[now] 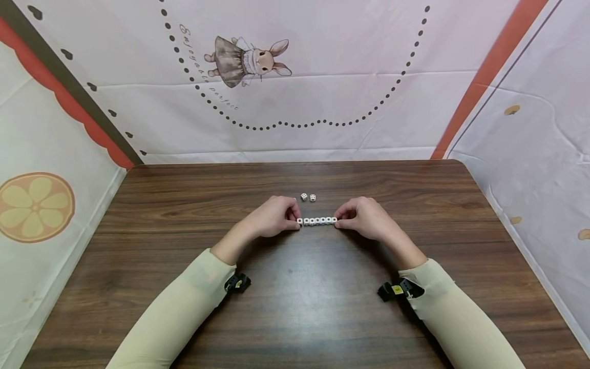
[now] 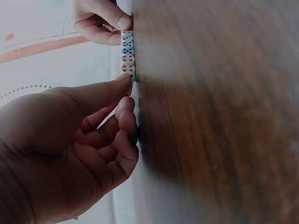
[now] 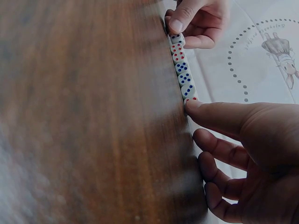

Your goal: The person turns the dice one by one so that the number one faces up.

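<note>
Several white dice form a straight row (image 1: pixel 320 221) on the wooden table, red and blue pips on their sides. At the left end, my left hand (image 1: pixel 276 217) pinches a die (image 1: pixel 299 221) between thumb and fingers; a narrow gap parts it from the others in the head view. My right hand (image 1: pixel 365 218) grips the die (image 1: pixel 334 220) at the opposite end, its thumb on the near side. In the right wrist view the right thumb (image 3: pixel 219 114) covers much of that end die. The left thumb (image 2: pixel 105 95) partly hides its die in the left wrist view.
Behind the row, close to the left fingers, lie two loose dice, one tilted (image 1: pixel 303 197) and one squarer to me (image 1: pixel 313 198). The brown table (image 1: pixel 295 307) meets a printed cloth (image 1: pixel 332 102) at its back edge. Dark wrist cameras (image 1: pixel 237 283) hang from both sleeves.
</note>
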### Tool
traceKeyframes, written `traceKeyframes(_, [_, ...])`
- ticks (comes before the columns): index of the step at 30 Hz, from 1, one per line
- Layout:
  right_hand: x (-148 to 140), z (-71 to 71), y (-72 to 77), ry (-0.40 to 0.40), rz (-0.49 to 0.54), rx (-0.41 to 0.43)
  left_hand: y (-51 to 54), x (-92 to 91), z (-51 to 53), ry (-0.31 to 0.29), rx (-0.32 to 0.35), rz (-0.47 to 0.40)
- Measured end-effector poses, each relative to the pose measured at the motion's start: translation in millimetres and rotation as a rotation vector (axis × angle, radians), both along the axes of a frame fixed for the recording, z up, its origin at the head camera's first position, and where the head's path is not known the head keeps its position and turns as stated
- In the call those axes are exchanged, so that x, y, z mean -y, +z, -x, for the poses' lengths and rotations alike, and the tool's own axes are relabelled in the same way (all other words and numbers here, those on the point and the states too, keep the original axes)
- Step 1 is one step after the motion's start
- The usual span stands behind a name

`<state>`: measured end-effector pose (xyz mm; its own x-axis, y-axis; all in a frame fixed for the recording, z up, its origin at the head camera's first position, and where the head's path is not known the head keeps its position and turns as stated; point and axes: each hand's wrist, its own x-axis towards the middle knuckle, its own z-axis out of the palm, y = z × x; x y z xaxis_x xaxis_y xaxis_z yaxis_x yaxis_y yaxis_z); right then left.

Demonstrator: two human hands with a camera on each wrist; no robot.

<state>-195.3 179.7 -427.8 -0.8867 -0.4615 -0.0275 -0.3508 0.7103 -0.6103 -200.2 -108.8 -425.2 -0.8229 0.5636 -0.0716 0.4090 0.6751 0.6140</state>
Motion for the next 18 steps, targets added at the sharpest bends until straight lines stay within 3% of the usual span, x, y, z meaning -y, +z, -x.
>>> traceKeyframes(18, [0.2, -0.9, 0.3, -0.006, 0.011, 0.009, -0.1, -4.1, 0.6, -0.001, -0.016, 0.05])
